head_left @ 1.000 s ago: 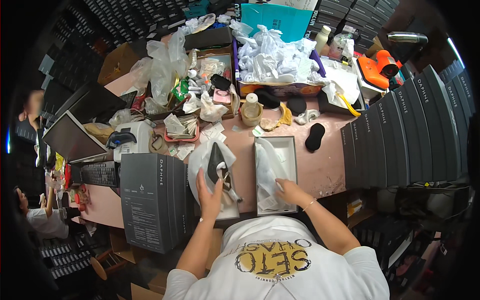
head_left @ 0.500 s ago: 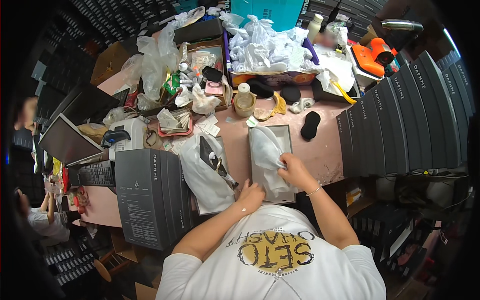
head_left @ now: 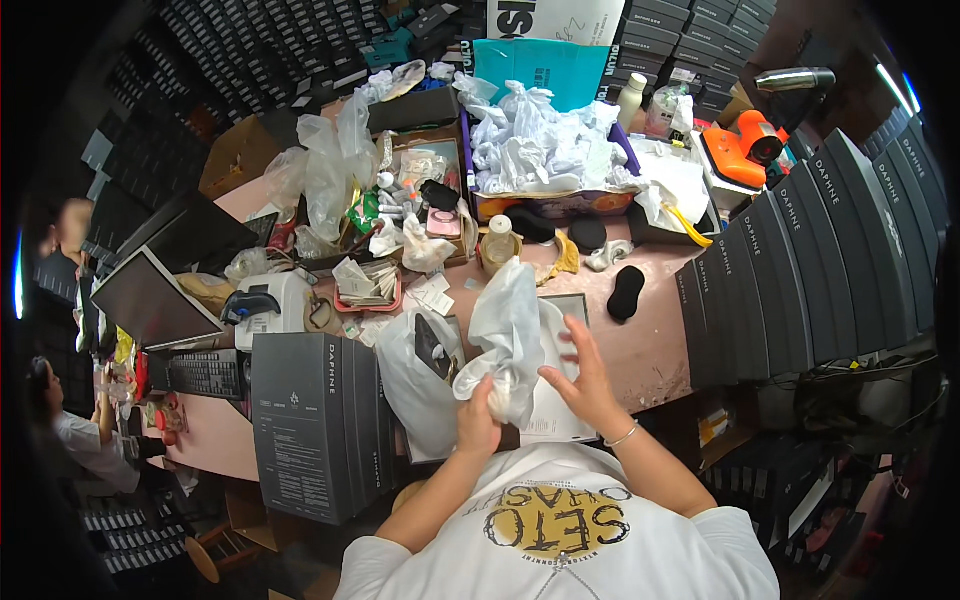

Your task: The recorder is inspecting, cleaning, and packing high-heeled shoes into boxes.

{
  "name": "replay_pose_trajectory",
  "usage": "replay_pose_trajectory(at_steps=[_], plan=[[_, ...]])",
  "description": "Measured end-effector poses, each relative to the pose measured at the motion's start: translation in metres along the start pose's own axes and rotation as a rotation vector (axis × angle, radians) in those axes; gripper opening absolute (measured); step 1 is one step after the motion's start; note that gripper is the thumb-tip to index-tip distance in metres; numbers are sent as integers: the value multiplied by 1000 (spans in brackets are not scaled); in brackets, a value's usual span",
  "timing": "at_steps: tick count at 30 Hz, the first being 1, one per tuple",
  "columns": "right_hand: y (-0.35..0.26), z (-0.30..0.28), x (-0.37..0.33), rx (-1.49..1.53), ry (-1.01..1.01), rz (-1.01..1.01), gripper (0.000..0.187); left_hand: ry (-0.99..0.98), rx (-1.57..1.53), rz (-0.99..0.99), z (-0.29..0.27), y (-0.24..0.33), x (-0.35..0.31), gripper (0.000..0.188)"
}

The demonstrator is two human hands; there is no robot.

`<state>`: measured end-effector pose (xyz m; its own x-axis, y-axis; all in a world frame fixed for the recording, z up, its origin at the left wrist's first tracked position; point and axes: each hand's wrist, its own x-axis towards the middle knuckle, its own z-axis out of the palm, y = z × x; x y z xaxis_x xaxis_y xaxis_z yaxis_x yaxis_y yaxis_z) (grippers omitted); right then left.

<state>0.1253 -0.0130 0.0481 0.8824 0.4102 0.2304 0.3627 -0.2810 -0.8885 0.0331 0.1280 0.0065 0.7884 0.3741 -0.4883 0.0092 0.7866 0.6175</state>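
A whitish bag (head_left: 506, 320), bulging with contents I cannot make out, is held up over an open shoebox (head_left: 570, 306). My left hand (head_left: 479, 424) grips the bag's gathered lower end. Just right of the bag, my right hand (head_left: 588, 385) is open, its fingers spread and nothing in them. White paper with some print shows inside the box below. To the left sits a second box holding another whitish bag (head_left: 405, 395), and a dark shoe (head_left: 434, 345) partly shows from it.
Dark shoeboxes (head_left: 300, 430) stand at my left, and a long row (head_left: 800, 250) of them at my right. A black eye-mask-shaped pad (head_left: 626, 293) lies on the pink table. A jar (head_left: 498, 245), a tray of cards (head_left: 368, 285) and a bin of crumpled paper (head_left: 550, 140) stand farther back.
The whitish bag has risen out of the box. My left hand has moved from the box's edge to grip the bag, and my right hand has let go and opened.
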Motion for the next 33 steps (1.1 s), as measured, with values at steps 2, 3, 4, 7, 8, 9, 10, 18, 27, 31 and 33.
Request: replay_pose_trajectory(at_steps=[2, 3, 4, 7, 8, 9, 10, 18, 27, 31, 33], plan=[[-4, -11, 21, -294, -70, -270, 48, -29, -55, -56, -8, 10, -2, 29], [-1, -9, 22, -331, -86, -344, 42, -46, -77, -87, -11, 12, -3, 29], [5, -2, 28, -367, -103, -431, 37, -62, -142, -145, -14, 11, 0, 32], [-5, 31, 15, -279, -188, -484, 17, -53, -423, -251, -37, -12, 25, 43], [-11, 42, -5, -245, -264, -421, 18, 52, -400, -277, -39, -10, 26, 48], [-20, 48, -28, -169, -444, -372, 17, -8, -316, -247, -50, -11, 35, 52], [-25, 53, -47, -32, -470, -294, 23, -34, -336, -229, -49, -3, 38, 52], [-32, -53, 43, -37, -291, 10, 40, -204, 91, -368, -113, 36, 49, 48], [51, -73, -25, 285, -51, 369, 29, -96, 395, -369, -80, 48, 108, 41], [82, -85, -45, 405, 428, 558, 28, 64, 1058, 150, -78, 78, 164, 38], [92, -95, -52, 250, 558, 564, 28, 141, 1733, 783, -68, 90, 174, 36]])
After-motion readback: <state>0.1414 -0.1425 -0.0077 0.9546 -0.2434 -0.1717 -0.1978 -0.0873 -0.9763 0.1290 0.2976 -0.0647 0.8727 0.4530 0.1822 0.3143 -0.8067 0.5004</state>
